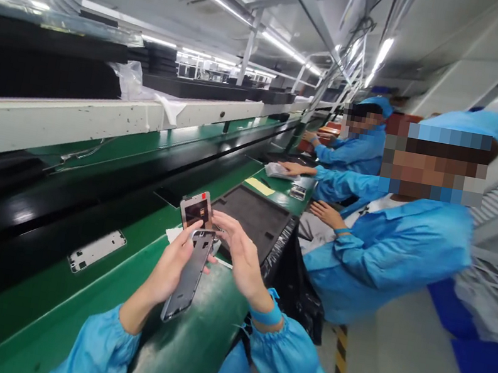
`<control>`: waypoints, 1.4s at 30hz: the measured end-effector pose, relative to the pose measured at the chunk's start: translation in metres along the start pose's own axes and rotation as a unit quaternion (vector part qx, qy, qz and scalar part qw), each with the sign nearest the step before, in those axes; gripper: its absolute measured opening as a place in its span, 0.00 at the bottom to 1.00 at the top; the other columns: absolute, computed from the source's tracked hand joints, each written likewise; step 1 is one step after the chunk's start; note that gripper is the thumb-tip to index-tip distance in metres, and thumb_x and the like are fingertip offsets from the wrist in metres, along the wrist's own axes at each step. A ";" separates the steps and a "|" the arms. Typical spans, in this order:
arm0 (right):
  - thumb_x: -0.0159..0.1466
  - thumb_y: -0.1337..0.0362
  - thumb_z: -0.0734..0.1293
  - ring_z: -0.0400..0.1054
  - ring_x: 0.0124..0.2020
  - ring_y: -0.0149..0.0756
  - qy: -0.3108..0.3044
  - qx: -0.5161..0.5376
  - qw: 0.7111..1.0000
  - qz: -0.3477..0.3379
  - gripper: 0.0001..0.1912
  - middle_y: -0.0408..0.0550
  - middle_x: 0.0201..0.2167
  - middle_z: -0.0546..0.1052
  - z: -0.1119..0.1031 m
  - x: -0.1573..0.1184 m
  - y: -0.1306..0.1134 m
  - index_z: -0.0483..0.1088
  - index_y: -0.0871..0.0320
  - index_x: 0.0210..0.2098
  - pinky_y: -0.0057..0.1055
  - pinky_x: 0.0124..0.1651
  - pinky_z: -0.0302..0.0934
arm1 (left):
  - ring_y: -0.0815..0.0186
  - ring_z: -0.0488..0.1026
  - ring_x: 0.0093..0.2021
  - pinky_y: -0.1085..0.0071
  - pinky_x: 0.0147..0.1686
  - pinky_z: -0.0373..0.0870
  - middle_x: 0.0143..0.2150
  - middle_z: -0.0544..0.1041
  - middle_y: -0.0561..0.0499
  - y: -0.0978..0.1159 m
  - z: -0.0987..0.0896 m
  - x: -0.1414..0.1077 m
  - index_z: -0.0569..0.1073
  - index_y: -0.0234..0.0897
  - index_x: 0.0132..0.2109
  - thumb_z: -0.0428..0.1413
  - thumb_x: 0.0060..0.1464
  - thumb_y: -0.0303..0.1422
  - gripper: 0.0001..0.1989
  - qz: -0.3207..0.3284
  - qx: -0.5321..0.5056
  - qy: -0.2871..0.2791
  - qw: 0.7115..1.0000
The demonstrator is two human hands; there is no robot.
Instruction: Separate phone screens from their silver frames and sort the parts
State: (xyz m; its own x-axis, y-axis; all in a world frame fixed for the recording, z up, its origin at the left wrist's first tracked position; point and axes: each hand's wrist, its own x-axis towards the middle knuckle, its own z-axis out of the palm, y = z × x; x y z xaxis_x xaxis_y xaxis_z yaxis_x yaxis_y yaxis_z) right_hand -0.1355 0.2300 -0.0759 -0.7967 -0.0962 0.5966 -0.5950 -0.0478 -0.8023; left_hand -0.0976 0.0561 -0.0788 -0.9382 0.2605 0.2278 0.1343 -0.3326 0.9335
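Note:
My left hand [170,267] is wrapped round a grey phone housing [188,281], which is tilted upright above the green bench. Behind its upper end is a second phone part [193,203], with a silver frame, a dark middle and a small red mark. My right hand [238,251] is at the right edge of that second part, fingers stretched towards it. Whether those fingers grip it is hard to see, as the left thumb and the housing overlap the area.
A pale phone frame [97,250] lies on the bench at left. Beyond my hands are a black foam tray [251,215], a yellow paper [260,186] and a small phone part [297,192]. Two people in blue sit along the right side, one with a hand on a clear bag [280,171].

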 end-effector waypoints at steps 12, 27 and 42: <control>0.75 0.40 0.66 0.77 0.62 0.49 0.082 0.088 0.993 0.008 0.25 0.56 0.62 0.80 0.027 0.019 0.006 0.75 0.52 0.57 0.53 0.68 0.71 | 0.44 0.51 0.82 0.42 0.76 0.61 0.84 0.48 0.35 -0.019 -0.009 0.002 0.51 0.42 0.82 0.50 0.75 0.51 0.38 0.137 0.356 -0.047 0.923; 0.75 0.54 0.68 0.73 0.52 0.40 0.139 0.010 0.988 -0.074 0.12 0.47 0.48 0.72 0.018 0.003 0.025 0.66 0.51 0.37 0.39 0.55 0.70 | 0.42 0.58 0.79 0.42 0.73 0.67 0.80 0.59 0.34 0.004 -0.051 0.012 0.62 0.41 0.76 0.52 0.75 0.50 0.32 0.226 0.371 0.017 0.901; 0.71 0.62 0.68 0.69 0.45 0.47 -0.263 -0.315 0.899 0.152 0.10 0.50 0.39 0.73 0.032 -0.067 0.156 0.68 0.53 0.32 0.44 0.53 0.66 | 0.58 0.83 0.48 0.60 0.45 0.83 0.76 0.63 0.39 0.004 -0.070 0.018 0.67 0.47 0.74 0.53 0.72 0.56 0.32 0.183 0.187 0.136 0.956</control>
State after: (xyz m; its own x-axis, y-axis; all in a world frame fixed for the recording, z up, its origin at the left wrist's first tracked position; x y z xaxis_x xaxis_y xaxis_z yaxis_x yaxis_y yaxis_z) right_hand -0.1718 0.1968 -0.2416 -0.8709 -0.4746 0.1273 -0.4322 0.6166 -0.6581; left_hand -0.1365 -0.0035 -0.0904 -0.8483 -0.0739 0.5243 0.5254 0.0045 0.8508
